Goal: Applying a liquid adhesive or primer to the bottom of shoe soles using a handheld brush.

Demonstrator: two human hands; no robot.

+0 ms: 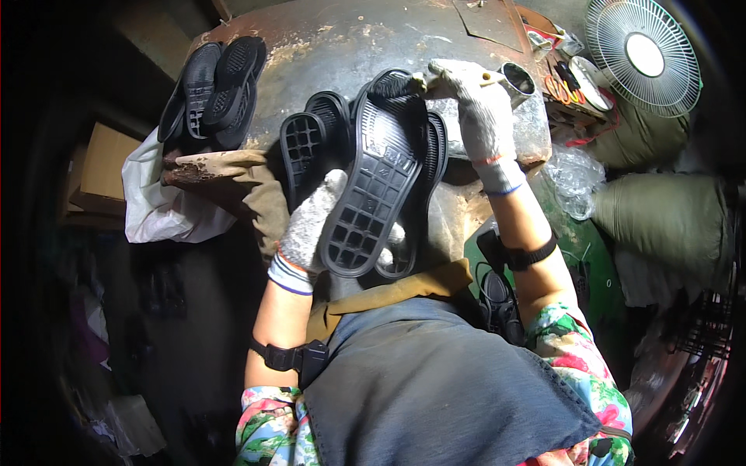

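My left hand point(307, 225), in a grey knitted glove, grips a black rubber shoe sole point(369, 198) near its heel end. Its thumb lies along the left edge and fingertips show at the right edge. The sole is tilted up, with a block-patterned face showing. At its toe end is my right hand point(470, 97), in a whitish stained glove, with fingers closed round a small tool with a pale stick handle point(491, 77). The tool's working end is too small to make out. Other black soles point(301, 151) lie behind and beside the held one.
A worn metal-topped table point(334, 39) bears a pair of black soles point(225, 89) at the far left and a metal tin point(517, 80) by my right hand. A fan point(645, 54) stands at the far right, above green sacks point(660, 217). Cardboard boxes point(105, 167) are at left.
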